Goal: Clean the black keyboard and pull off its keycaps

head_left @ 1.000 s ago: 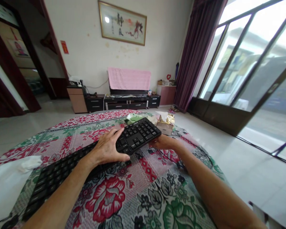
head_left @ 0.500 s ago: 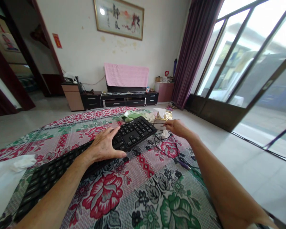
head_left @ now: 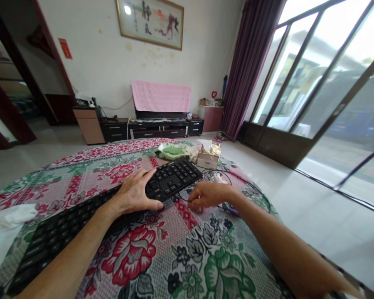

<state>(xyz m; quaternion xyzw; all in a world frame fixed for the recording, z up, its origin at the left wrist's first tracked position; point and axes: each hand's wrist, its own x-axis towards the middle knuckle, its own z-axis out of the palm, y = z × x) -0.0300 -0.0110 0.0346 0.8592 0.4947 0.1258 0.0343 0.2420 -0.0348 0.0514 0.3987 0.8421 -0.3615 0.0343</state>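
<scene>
A black keyboard [head_left: 177, 176] lies slantwise over the flowered tablecloth [head_left: 230, 265]. My left hand [head_left: 132, 193] grips it across its width, thumb at the near edge and fingers over the keys toward the far edge. Just past the keyboard's right end, my right hand [head_left: 210, 196] is closed in a pinch on the thin black cable [head_left: 183, 198]. More of that cable loops over the cloth behind and to the right of the hand. A purple plug [head_left: 233, 211] shows partly below my right wrist. Crumpled white tissue [head_left: 218, 178] is partly hidden behind the hand.
Beyond the keyboard lie a green-and-white wipes pack [head_left: 174, 151] and a tissue box [head_left: 208, 159]. White plastic or paper [head_left: 6, 232] covers the table's left edge. A TV cabinet [head_left: 162, 132] stands across the room, and glass doors [head_left: 286, 104] are at the right.
My right hand has drawn the cable left and toward me, from beside the tissue box to below the keyboard's right end. My left hand keeps its hold on the keyboard.
</scene>
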